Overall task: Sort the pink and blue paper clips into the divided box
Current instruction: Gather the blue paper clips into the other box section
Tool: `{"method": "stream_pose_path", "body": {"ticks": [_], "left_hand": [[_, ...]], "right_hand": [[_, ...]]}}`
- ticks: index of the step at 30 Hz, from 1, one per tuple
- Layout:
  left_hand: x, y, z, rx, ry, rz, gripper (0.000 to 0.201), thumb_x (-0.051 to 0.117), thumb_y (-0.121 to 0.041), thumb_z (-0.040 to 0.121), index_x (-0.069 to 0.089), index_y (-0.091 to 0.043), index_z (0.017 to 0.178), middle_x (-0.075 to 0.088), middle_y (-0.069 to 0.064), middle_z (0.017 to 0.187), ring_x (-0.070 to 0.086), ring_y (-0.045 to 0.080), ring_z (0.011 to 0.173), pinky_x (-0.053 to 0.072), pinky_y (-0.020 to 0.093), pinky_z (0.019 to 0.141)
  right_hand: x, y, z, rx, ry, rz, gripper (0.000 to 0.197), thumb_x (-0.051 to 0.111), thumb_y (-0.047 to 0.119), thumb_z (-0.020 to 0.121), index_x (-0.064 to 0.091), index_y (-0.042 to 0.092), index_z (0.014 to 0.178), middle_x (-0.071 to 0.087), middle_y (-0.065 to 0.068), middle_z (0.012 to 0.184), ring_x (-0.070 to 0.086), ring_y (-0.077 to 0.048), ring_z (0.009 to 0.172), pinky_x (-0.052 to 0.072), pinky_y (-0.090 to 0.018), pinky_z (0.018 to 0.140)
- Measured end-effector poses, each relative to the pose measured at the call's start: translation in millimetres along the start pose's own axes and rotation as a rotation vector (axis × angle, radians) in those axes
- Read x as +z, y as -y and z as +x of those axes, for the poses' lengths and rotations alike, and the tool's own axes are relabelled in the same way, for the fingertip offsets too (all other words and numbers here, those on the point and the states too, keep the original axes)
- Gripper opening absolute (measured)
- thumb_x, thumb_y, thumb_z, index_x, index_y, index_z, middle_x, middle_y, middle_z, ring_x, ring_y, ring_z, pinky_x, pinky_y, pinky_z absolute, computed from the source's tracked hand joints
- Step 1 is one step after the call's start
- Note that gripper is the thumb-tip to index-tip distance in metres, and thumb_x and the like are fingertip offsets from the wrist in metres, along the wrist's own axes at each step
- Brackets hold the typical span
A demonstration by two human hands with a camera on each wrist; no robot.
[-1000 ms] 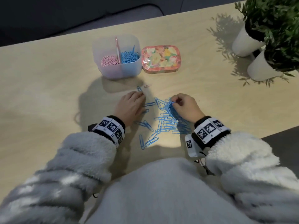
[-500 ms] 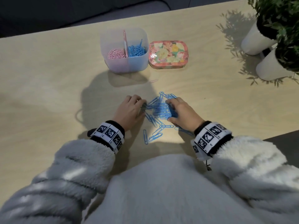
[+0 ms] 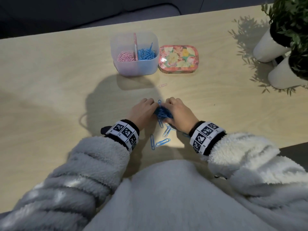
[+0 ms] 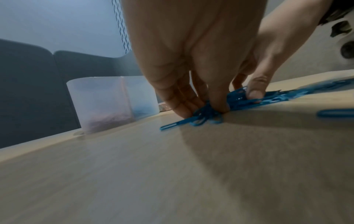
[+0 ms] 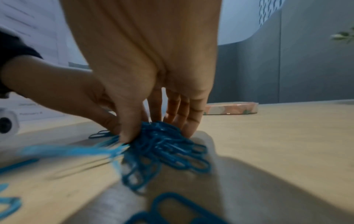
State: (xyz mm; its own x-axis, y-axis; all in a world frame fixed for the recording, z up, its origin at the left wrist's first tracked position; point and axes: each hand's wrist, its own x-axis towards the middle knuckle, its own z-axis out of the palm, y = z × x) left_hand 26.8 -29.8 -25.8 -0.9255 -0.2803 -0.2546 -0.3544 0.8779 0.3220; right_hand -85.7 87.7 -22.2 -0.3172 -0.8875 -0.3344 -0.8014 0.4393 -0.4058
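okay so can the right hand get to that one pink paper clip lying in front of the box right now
Probably yes, once freed: the pink paper clip lies alone on bare table, nothing between it and the right hand, which is busy gripping the blue paper clips.

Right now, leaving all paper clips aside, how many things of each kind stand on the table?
Divided box: 1
Floral tin: 1
White plant pots: 2
Total: 4
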Motion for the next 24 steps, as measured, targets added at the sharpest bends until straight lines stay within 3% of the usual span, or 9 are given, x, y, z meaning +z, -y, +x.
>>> {"method": "stream_pose_path", "body": {"ticks": [2,4,11,13,15,18,22,24], "left_hand": [[-0.3,1.9,1.0,-0.023,0.017,-0.012,0.028,0.048,-0.014,0.092,0.054,-0.005,0.117,0.054,0.018,0.111,0.051,0.034,0.105,0.041,0.042,0.081],[-0.1,4.3,1.1,-0.054,0.015,-0.047,0.027,0.048,-0.014,0.091,0.056,-0.006,0.115,0.055,0.018,0.109,0.053,0.034,0.102,0.042,0.044,0.079],[-3.5,6.7,0.5,-0.160,-0.036,-0.222,0.022,0.055,-0.009,0.083,0.063,-0.004,0.102,0.061,0.020,0.101,0.057,0.036,0.096,0.040,0.041,0.080],[-3.7,10.3,-0.6,-0.192,-0.048,-0.293,0.019,0.059,-0.009,0.081,0.066,-0.006,0.099,0.063,0.020,0.099,0.058,0.036,0.096,0.042,0.040,0.082],[-4.1,14.2,-3.0,-0.214,-0.061,-0.347,0.019,0.062,-0.009,0.079,0.067,-0.007,0.098,0.064,0.019,0.099,0.059,0.034,0.096,0.043,0.038,0.082],[-4.7,18.8,-5.8,-0.242,-0.098,-0.395,0.020,0.063,-0.010,0.079,0.068,-0.007,0.098,0.067,0.018,0.099,0.060,0.033,0.097,0.043,0.035,0.083],[-5.2,21.7,-6.3,-0.255,-0.132,-0.454,0.020,0.066,-0.011,0.079,0.068,-0.005,0.098,0.068,0.018,0.100,0.060,0.031,0.097,0.038,0.030,0.080],[-6.7,23.2,-5.7,-0.264,-0.136,-0.494,0.020,0.066,-0.010,0.078,0.068,-0.005,0.097,0.070,0.016,0.100,0.062,0.030,0.096,0.040,0.028,0.079]], "right_hand": [[2.1,3.5,0.3,-0.012,-0.047,0.018,0.037,0.057,0.012,0.083,0.056,0.010,0.120,0.051,-0.014,0.114,0.046,-0.034,0.108,0.046,-0.046,0.083],[1.0,3.6,0.9,-0.034,-0.058,-0.010,0.032,0.050,0.007,0.085,0.058,0.009,0.116,0.054,-0.016,0.109,0.049,-0.035,0.104,0.047,-0.047,0.080],[-29.4,-3.6,11.9,-0.068,-0.086,0.073,0.031,0.054,0.002,0.081,0.067,0.009,0.108,0.068,-0.018,0.102,0.060,-0.035,0.096,0.047,-0.039,0.083],[-49.0,-3.9,19.3,-0.025,-0.120,0.183,0.029,0.058,0.001,0.081,0.069,0.008,0.107,0.071,-0.014,0.095,0.062,-0.024,0.081,0.048,-0.029,0.077],[-72.5,-2.1,33.8,0.002,-0.130,0.283,0.024,0.062,0.002,0.081,0.070,0.005,0.104,0.066,-0.008,0.080,0.054,0.002,0.057,0.041,-0.012,0.060],[-109.4,7.0,66.2,0.024,-0.188,0.324,0.018,0.066,0.003,0.079,0.071,0.003,0.097,0.060,-0.003,0.073,0.052,0.009,0.045,0.037,-0.005,0.047],[-139.7,26.8,120.7,0.148,-0.216,0.308,0.024,0.067,0.002,0.075,0.071,0.002,0.098,0.065,-0.007,0.078,0.054,-0.003,0.042,0.047,-0.010,0.050],[-145.1,40.0,144.3,0.197,-0.164,0.240,0.027,0.070,0.004,0.074,0.069,-0.001,0.101,0.070,-0.015,0.088,0.058,-0.009,0.051,0.058,-0.026,0.067]]}}
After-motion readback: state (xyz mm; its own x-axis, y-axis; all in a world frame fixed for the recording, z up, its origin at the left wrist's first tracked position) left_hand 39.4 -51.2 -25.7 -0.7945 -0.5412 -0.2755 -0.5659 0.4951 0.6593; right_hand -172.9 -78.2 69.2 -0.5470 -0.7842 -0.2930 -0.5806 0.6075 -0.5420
